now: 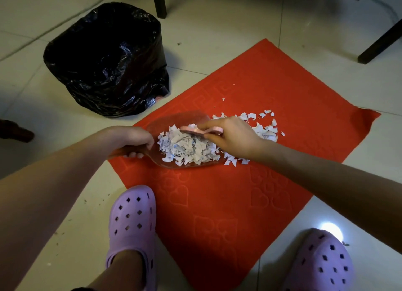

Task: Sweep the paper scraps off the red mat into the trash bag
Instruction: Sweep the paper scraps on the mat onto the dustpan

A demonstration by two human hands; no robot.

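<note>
A red mat [256, 192] lies on the tiled floor. On it rests a clear plastic dustpan [174, 121], and my left hand [132, 141] grips its handle at the mat's left edge. White paper scraps [187, 148] are heaped inside the pan. More scraps [266, 125] lie loose on the mat to the right. My right hand [230, 136] holds a small pink brush [201, 130] over the pan's mouth, its bristles in the pile. The trash bag [104, 58], black and lining an open bin, stands on the floor up and left of the mat.
My two feet in purple clogs [132, 221] stand near the mat's lower edge, the left one touching it. Dark furniture legs [378, 45] stand at the top right and top middle. A dark object [16, 130] sits at the far left edge.
</note>
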